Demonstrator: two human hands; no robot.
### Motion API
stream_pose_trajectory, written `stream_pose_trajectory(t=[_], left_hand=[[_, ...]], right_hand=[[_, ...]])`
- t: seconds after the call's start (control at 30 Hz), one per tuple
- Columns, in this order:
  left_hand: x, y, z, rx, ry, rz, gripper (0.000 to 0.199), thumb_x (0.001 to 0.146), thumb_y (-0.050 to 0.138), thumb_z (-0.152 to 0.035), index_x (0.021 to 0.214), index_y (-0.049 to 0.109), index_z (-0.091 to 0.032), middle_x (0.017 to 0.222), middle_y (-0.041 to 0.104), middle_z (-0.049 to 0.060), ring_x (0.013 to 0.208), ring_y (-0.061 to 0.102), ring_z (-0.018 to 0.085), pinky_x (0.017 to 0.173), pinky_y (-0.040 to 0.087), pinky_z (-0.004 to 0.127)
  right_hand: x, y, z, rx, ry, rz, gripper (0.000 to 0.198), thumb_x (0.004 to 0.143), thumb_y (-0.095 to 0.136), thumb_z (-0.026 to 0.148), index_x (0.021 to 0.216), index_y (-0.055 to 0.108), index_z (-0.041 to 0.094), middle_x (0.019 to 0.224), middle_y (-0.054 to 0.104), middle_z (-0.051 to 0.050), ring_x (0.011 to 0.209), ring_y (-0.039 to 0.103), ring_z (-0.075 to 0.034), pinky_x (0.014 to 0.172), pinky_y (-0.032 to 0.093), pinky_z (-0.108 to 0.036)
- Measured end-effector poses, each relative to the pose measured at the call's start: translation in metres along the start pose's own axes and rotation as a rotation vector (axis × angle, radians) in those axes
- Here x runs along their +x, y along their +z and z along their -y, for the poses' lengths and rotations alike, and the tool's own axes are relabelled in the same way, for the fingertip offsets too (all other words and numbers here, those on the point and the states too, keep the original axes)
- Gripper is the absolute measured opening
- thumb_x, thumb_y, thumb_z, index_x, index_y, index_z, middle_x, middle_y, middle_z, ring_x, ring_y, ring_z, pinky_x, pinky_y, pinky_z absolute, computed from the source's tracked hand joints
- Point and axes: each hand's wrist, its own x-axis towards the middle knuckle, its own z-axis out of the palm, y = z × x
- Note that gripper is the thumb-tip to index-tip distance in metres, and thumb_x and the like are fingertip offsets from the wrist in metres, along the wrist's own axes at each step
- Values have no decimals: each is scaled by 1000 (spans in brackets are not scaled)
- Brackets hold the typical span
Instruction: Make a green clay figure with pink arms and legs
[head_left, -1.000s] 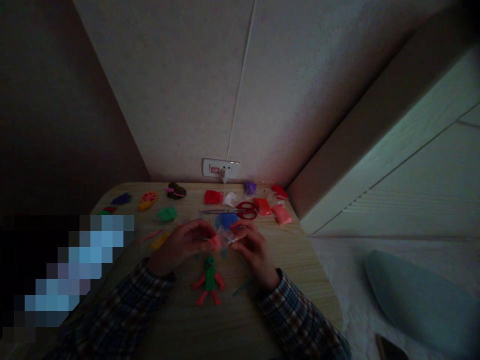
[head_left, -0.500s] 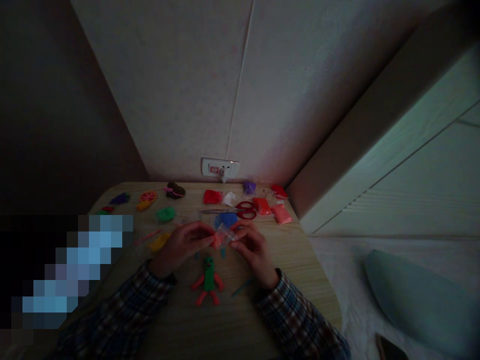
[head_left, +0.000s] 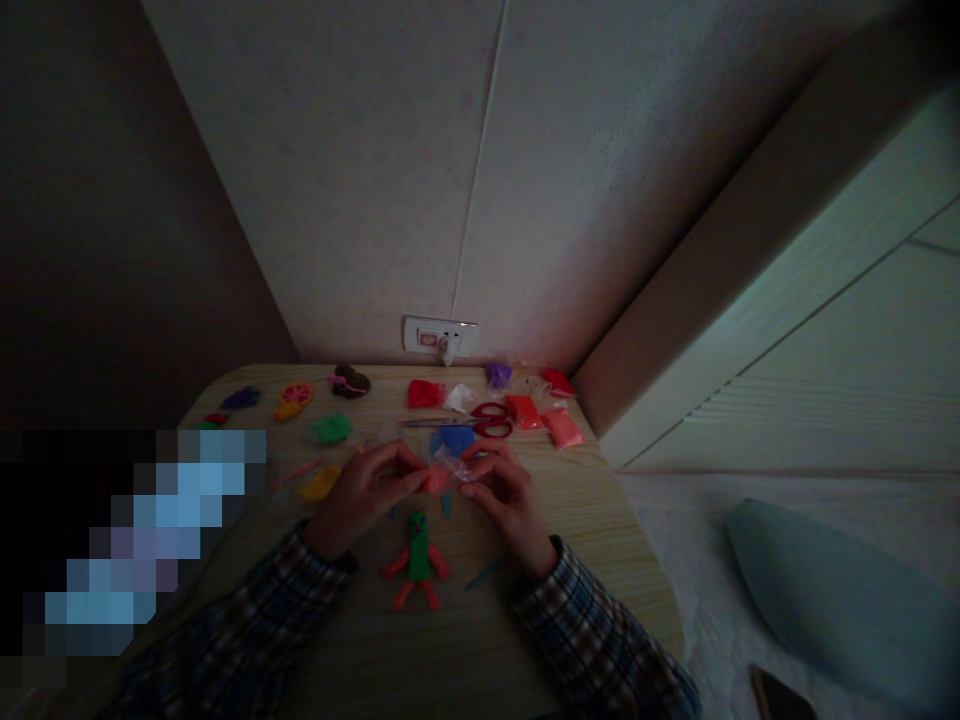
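Note:
Both hands hold a small clear plastic bag with coral-coloured modelling clay in it, above the middle of the table. My left hand pinches the clay end between thumb and fingers. The clear end of the bag is gripped by my right hand. Just below the hands lies a clay figure with a green body and coral arms and legs. Behind the bag sits blue clay. A thin blue tool rests under my right wrist.
Red-handled scissors lie beyond my hands. Bagged clay in red, orange, pink and purple sits toward the wall. Green and yellow clay lie left. A wall socket holds a plug.
Hardly anything differs. My left hand has shifted very slightly, and the plastic bag between the hands sits at a slightly different angle.

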Motion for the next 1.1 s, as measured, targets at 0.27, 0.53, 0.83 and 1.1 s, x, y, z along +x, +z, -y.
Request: stream_pose_trajectory(t=[0.27, 0.53, 0.83, 1.1], left_hand=[[3, -3, 6, -52, -30, 32, 13, 71, 70, -29, 70, 62, -18, 73, 69, 1, 73, 65, 18, 71, 53, 29], [7, -5, 10, -223, -162, 88, 23, 60, 79, -34, 67, 65, -17, 68, 69, 1, 67, 64, 19, 69, 51, 31], [6, -4, 8, -178, -150, 62, 16, 61, 78, -25, 69, 67, -17, 70, 68, 1, 71, 63, 19, 70, 49, 30], [6, -3, 6, -137, -106, 87, 16, 64, 75, -28, 69, 65, -17, 71, 68, 1, 75, 63, 20, 74, 50, 31]], right_hand=[[-1, 0, 0, -37, -15, 5, 18, 79, 71, 38, 71, 64, 23, 97, 58, -5, 93, 58, -20, 80, 50, -35], [0, -2, -3, -26, -53, -11, 16, 82, 68, 38, 76, 62, 24, 95, 61, -4, 91, 58, -20, 77, 49, -34], [-1, -1, -2, -63, -105, 8, 12, 83, 67, 32, 77, 62, 24, 93, 61, -4, 90, 58, -19, 78, 48, -33], [-2, -1, -2, -9, -68, 12, 10, 83, 68, 30, 77, 62, 23, 93, 60, -2, 87, 58, -18, 73, 48, -29]])
